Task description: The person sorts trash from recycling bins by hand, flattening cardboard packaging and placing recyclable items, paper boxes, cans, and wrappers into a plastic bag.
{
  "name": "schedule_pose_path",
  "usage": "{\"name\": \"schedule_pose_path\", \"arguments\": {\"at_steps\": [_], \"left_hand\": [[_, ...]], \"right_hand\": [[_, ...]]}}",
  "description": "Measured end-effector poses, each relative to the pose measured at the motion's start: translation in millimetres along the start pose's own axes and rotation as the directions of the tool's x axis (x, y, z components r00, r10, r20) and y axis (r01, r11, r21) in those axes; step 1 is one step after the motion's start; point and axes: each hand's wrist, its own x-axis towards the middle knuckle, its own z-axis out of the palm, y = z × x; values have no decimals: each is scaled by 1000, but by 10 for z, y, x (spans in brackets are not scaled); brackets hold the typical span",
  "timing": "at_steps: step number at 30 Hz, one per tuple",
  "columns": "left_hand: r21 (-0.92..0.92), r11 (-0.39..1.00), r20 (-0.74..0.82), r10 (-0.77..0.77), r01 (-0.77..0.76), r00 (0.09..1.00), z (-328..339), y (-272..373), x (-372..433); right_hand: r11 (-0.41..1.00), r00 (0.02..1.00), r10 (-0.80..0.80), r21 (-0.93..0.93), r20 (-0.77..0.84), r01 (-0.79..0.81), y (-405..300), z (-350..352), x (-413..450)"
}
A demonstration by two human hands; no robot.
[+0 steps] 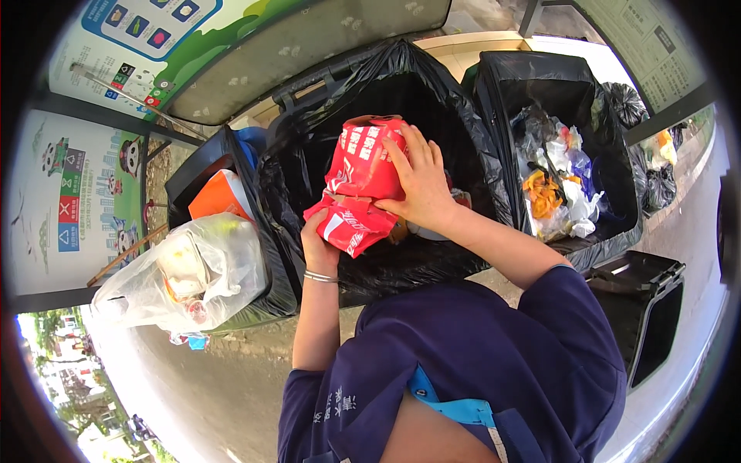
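Observation:
A crumpled red and white printed cardboard package (pixel 366 159), torn at its top edge, is held over the middle bin. Its lower flap is folded and bent. My left hand (pixel 321 243), with silvery bangles at the wrist, grips that flap from the lower left. My right hand (pixel 419 179) is spread against the package's right side, thumb at the fold. Beneath lies the wide bin lined with a black plastic bag (pixel 463 139); a few items show inside it, partly hidden by my right hand and forearm.
At left, a translucent plastic bag of waste (pixel 226 260) and an orange carton (pixel 219 194) top another bin. The right bin (pixel 631 223) holds tissues, orange peel-like scraps and plastic. Black knotted bags (pixel 660 185) lie beyond it. A wooden stick (pixel 128 254) leans at left; printed panels surround the bins.

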Motion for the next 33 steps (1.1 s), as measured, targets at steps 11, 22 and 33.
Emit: {"name": "schedule_pose_path", "arguments": {"at_steps": [11, 22, 33], "left_hand": [[17, 1000, -49, -22, 23, 999, 13, -141, -221], [33, 997, 17, -71, 70, 997, 72, -97, -278], [73, 978, 154, 183, -196, 971, -197, -128, -159]], "right_hand": [[985, 954, 89, 120, 288, -128, 605, 275, 325], [968, 774, 127, 91, 620, -232, 652, 268, 677], [167, 893, 171, 882, 415, -442, 494, 256, 390]]}}
